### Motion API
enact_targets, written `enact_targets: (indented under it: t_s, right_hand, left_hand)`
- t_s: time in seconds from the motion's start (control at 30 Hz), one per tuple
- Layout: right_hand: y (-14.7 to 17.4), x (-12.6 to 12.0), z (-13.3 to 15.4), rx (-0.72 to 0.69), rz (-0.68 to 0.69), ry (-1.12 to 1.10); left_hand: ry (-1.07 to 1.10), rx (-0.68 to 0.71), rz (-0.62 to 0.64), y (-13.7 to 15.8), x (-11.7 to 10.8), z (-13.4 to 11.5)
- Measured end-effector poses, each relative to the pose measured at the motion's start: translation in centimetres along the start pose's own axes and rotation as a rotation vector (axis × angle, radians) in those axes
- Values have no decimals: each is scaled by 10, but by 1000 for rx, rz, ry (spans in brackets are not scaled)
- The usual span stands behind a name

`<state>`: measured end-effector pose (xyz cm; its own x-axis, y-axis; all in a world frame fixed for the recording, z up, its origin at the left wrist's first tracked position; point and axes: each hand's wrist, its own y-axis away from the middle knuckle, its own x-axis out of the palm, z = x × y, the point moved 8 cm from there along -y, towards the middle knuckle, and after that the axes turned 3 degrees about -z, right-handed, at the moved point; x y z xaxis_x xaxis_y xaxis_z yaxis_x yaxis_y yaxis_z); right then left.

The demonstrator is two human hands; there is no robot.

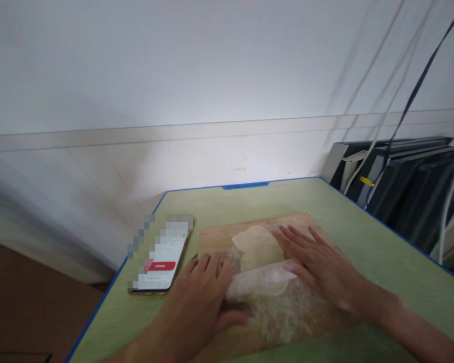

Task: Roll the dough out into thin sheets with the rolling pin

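Note:
A pale, flour-dusted rolling pin (263, 278) lies across a thin sheet of dough (258, 243) on a wooden board (219, 234). My left hand (204, 287) is curved over the pin's left end, its thumb apart on the near side. At the other end rests my right hand (318, 262), palm down, fingers stretched forward over the board and thumb along the pin. Both pin ends are hidden under the hands. The dough shows beyond the pin and a little on its near side. Loose flour (287, 312) covers the board's near part.
A phone (161, 257) with a lit screen, partly pixelated, lies left of the board. The green table (196, 201) has a blue edge and stands against a white wall (212, 156). Dark flat panels (408, 186) and hanging cables (419, 85) are at the right.

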<state>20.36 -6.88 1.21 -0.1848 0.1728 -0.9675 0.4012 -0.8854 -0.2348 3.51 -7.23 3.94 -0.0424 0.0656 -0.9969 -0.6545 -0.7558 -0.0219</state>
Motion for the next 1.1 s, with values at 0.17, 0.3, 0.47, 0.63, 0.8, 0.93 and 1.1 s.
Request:
enact_targets:
  t_s: [0.17,0.3,0.47,0.63,0.8,0.93,1.1]
  right_hand:
    - [-50,1,-10,-3,87,31]
    - [-73,1,-5,5,130,24]
    - [-51,6,10,-18,182,-82]
    - [-3,-2,25,-35,-14,30]
    - [31,-10,47,-106,-286,210]
    - [28,-8,45,-70,-279,225]
    - [-7,-7,28,-7,-108,110]
  left_hand:
    - [79,-25,-52,-14,5,23]
    - [151,30,-70,-15,12,28]
    - [200,73,0,-8,15,19]
    - [196,84,61,0,15,4]
    - [145,66,56,3,20,-4]
    - [124,81,15,1,20,-4]
    - [116,71,-24,-7,17,4]
